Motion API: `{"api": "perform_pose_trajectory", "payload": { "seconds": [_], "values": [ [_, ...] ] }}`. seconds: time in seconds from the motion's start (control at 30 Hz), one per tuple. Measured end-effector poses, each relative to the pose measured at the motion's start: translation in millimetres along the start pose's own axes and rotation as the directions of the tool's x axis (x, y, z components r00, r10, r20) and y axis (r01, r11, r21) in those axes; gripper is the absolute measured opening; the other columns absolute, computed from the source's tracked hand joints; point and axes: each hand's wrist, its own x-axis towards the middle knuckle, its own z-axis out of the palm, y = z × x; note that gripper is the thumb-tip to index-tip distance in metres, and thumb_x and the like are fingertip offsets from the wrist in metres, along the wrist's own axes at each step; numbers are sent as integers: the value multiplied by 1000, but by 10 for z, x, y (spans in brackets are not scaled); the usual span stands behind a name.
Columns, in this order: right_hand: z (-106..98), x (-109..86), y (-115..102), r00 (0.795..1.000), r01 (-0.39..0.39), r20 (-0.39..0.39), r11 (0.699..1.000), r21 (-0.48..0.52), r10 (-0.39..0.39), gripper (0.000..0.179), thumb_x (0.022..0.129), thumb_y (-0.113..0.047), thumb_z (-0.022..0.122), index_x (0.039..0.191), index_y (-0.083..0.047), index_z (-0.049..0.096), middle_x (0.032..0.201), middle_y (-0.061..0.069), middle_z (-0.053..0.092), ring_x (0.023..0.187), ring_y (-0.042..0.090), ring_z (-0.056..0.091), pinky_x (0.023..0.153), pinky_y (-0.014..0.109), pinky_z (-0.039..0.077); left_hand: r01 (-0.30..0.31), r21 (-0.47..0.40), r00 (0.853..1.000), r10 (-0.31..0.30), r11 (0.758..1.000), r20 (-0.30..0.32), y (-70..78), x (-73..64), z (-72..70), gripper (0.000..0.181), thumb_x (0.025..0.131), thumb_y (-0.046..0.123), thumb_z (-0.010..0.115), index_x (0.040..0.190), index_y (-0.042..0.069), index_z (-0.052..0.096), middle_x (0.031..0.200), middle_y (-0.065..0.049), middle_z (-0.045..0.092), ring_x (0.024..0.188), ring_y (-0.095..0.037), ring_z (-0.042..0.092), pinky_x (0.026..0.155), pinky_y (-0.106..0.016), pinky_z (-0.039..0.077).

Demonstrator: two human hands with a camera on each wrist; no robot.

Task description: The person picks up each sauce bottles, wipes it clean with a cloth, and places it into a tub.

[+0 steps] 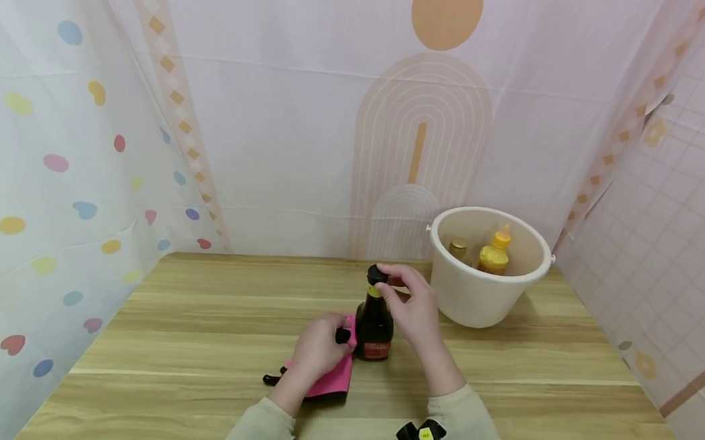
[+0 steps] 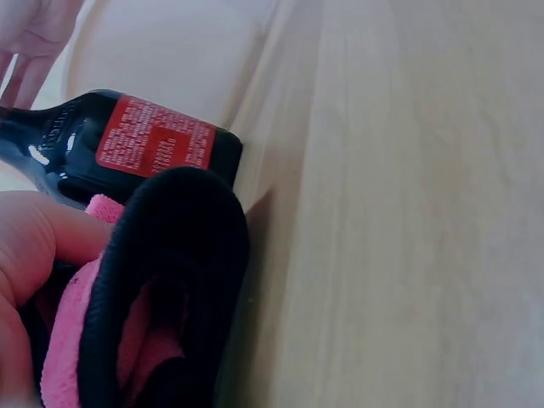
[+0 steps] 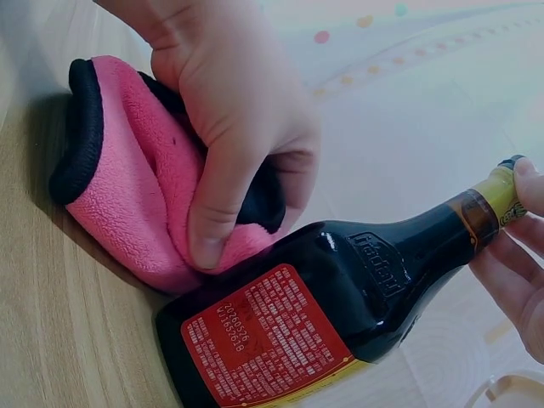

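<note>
A dark sauce bottle point(image 1: 374, 329) with a red label stands upright on the table. My right hand point(image 1: 412, 306) pinches its black cap point(image 1: 377, 274) between thumb and fingers. In my left hand point(image 1: 318, 347) is a bunched pink cloth point(image 1: 335, 379) with black edging, gripped against the bottle's left side. Seen from the right wrist, the cloth point(image 3: 140, 170) touches the lower part of the bottle near the red label point(image 3: 268, 340). The left wrist view has the folded black edge point(image 2: 183, 255) up close, partly covering the bottle point(image 2: 127, 144).
A white bucket point(image 1: 475, 298) stands at the back right, close to my right hand. Inside it are a yellow squeeze bottle point(image 1: 494, 254) and a bottle with a gold cap point(image 1: 458, 245). The wooden table point(image 1: 201, 318) meets patterned curtains at its back and sides.
</note>
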Motion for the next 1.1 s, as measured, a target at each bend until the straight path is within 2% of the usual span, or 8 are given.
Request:
{"api": "perform_pose_trajectory", "payload": {
  "seconds": [0.17,0.53,0.77,0.93,1.03,1.1],
  "values": [
    [-31,-1,-246,1000,14,7,1000,1,-14,25,85,7,72,109,6,69,107,21,67,92,35,66,76,36,58,-7,70,1000,7,998,7,5,17,3,21,71,8,85,84,12,69,82,2,65,71,-14,56,62,-33,48],
    [-38,4,-265,1000,-22,14,1000,10,21,24,85,7,71,109,6,69,109,22,67,93,34,66,76,26,56,25,173,1000,-26,985,3,64,59,22,19,67,5,82,72,15,67,74,3,64,65,-16,58,53,-32,46],
    [-58,3,-257,999,-44,25,999,13,44,24,87,6,70,111,5,69,109,21,67,94,32,65,77,30,56,24,233,1000,-24,972,-1,59,99,49,22,63,1,80,72,16,66,75,3,64,67,-20,60,54,-35,48],
    [-60,2,-249,999,-37,18,999,19,37,25,86,6,70,111,6,68,110,22,66,94,33,65,78,37,57,62,227,998,-63,972,-2,29,151,43,22,66,-1,76,74,16,64,77,1,63,69,-21,59,53,-37,47],
    [-54,-5,-236,1000,-24,14,1000,16,23,26,86,8,70,112,7,68,111,23,66,94,36,65,79,43,57,104,194,995,-103,975,-13,-3,174,28,22,68,-2,74,76,16,63,77,0,62,68,-20,57,51,-37,45],
    [-38,-13,-116,1000,-2,11,1000,25,2,28,86,7,71,114,5,68,112,21,66,95,35,65,80,43,57,123,177,992,-121,976,-25,-25,178,9,23,69,-1,74,78,16,63,78,-1,61,68,-20,56,51,-37,44]
  ]
}}
